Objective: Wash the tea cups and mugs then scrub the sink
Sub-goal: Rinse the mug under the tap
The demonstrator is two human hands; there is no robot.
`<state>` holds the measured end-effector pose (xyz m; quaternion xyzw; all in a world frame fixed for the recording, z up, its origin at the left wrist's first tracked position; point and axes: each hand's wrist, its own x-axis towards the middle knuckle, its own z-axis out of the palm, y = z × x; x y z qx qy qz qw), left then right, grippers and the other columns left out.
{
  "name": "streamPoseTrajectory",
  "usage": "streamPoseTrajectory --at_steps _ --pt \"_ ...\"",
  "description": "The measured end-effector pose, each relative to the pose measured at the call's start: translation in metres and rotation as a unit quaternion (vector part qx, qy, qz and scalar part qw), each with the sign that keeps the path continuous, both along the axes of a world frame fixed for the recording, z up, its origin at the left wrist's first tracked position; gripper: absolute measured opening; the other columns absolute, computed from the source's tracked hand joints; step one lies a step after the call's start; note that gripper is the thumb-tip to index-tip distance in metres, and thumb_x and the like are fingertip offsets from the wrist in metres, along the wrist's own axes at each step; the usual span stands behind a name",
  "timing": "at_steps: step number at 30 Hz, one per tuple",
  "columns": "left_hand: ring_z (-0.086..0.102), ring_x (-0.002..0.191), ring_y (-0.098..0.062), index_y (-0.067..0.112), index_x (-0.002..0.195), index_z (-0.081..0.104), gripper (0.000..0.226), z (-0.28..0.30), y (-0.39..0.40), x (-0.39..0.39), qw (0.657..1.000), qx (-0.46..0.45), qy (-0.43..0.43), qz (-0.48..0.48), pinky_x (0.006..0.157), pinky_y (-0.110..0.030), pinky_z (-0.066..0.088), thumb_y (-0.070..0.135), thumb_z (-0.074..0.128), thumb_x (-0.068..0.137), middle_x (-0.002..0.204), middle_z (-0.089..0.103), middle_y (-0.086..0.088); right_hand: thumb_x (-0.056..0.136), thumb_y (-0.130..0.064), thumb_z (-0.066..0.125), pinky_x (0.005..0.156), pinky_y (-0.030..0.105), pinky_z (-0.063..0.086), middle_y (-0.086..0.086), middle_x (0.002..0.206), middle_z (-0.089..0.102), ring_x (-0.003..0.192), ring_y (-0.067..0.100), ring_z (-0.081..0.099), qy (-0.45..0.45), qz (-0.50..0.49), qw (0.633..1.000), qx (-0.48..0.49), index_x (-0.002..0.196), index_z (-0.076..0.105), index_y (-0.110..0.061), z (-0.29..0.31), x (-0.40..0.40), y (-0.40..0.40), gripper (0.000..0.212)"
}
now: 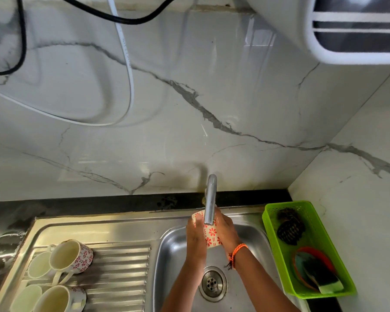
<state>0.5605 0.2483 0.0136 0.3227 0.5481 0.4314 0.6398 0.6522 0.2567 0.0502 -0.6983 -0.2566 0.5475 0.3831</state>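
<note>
Cup (pixel 211 235) under the tap (pixel 210 199), gripped by my left hand (pixel 195 238) and right hand (pixel 226 233); four mugs (pixel 54 275) wait on the drainboard, sink (pixel 171 251) unscrubbed, I judge.

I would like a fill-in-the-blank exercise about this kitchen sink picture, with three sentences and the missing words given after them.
1. Both hands, the left hand and the right hand, hold a flowered cup under the ____.
2. The four mugs lie on the ____ side of the sink basin.
3. The basket with the scrubber and sponge is ____ in colour.

Missing words: tap; left; green
</note>
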Motion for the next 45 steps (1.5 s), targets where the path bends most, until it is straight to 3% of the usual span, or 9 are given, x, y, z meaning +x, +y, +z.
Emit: streamPoseTrajectory --at_steps 6,10,15,18,27,33,36,42,45 --pt "0.077 0.084 -0.026 0.009 0.113 0.073 0.073 0.012 0.002 -0.013 0.979 -0.174 -0.105 0.025 0.087 -0.041 0.059 0.068 0.030 0.106 0.097 0.081 -0.016 0.104 -0.065 0.038 0.099 0.045 0.058 0.014 0.109 0.079 0.105 0.031 0.076 0.177 0.030 0.984 -0.016 0.120 0.074 -0.015 0.015 0.000 -0.018 0.063" --pt "0.074 0.090 -0.031 0.005 0.120 0.073 0.074 0.011 0.005 -0.015 0.971 -0.207 -0.114 0.043 0.101 -0.050 0.055 0.066 0.034 0.106 0.101 0.078 -0.020 0.105 -0.057 0.046 0.073 0.031 0.060 0.010 0.088 0.078 0.084 0.023 0.075 -0.019 0.022 1.000 0.005 0.098 0.074 -0.017 0.003 -0.007 -0.009 0.049" --pt "0.072 0.071 -0.018 0.007 0.105 0.069 0.063 0.015 0.008 -0.002 0.986 -0.157 -0.060 0.010 0.063 -0.027 0.059 0.058 0.033 0.108 0.083 0.073 -0.012 0.096 -0.039 0.060 0.074 0.041 0.063 -0.005 0.097 0.069 0.087 0.014 0.071 -0.270 0.024 0.961 0.060 0.106 0.064 -0.031 -0.020 -0.013 -0.009 0.013" --pt "0.071 0.064 -0.014 0.009 0.097 0.067 0.081 0.008 0.009 -0.002 0.994 -0.103 -0.043 0.000 0.058 -0.023 0.058 0.086 0.044 0.087 0.072 0.072 -0.006 0.101 -0.030 0.055 0.072 0.044 0.064 -0.001 0.089 0.071 0.079 0.015 0.072 -0.221 -0.007 0.973 0.064 0.095 0.063 -0.029 -0.018 -0.017 -0.010 0.011" --pt "0.074 0.071 -0.026 0.007 0.107 0.074 0.074 0.010 0.012 -0.025 0.971 -0.215 -0.100 0.022 0.071 -0.037 0.061 0.069 0.034 0.105 0.082 0.078 -0.014 0.110 -0.032 0.049 0.064 0.031 0.057 0.024 0.084 0.071 0.071 0.029 0.069 -0.008 -0.005 0.999 0.049 0.098 0.069 -0.005 -0.009 -0.015 -0.015 0.035" --pt "0.074 0.093 -0.028 0.008 0.123 0.072 0.064 0.020 0.013 -0.009 0.983 -0.174 -0.060 0.025 0.077 -0.034 0.060 0.058 0.034 0.109 0.097 0.078 -0.014 0.091 -0.059 0.062 0.076 0.036 0.059 -0.006 0.107 0.069 0.092 0.014 0.068 -0.259 -0.025 0.958 0.123 0.120 0.065 -0.029 -0.007 -0.026 -0.013 0.043" --pt "0.071 0.107 -0.030 0.013 0.117 0.072 0.074 0.021 0.003 -0.006 0.993 -0.119 -0.028 0.008 0.090 -0.034 0.057 0.079 0.053 0.090 0.103 0.076 -0.015 0.098 -0.041 0.064 0.081 0.038 0.056 0.000 0.125 0.058 0.105 0.022 0.063 -0.347 0.025 0.929 0.128 0.142 0.052 -0.019 -0.015 -0.032 -0.016 0.050" --pt "0.078 0.091 -0.030 0.012 0.119 0.067 0.098 0.005 0.008 -0.027 0.997 -0.076 -0.013 -0.007 0.076 -0.041 0.063 0.078 0.090 0.051 0.110 0.078 -0.020 0.110 -0.037 0.044 0.104 0.048 0.056 0.007 0.134 0.063 0.123 0.027 0.064 -0.056 -0.015 0.995 0.077 0.142 0.053 -0.026 -0.017 -0.038 -0.023 0.034" --pt "0.078 0.087 -0.028 0.008 0.122 0.068 0.093 0.005 0.000 -0.029 0.997 -0.071 0.011 -0.031 0.078 -0.043 0.064 0.062 0.096 0.052 0.104 0.080 -0.015 0.112 -0.039 0.041 0.094 0.045 0.058 0.011 0.129 0.065 0.109 0.026 0.068 -0.009 -0.018 1.000 -0.004 0.133 0.058 -0.024 -0.014 -0.031 -0.011 0.031"
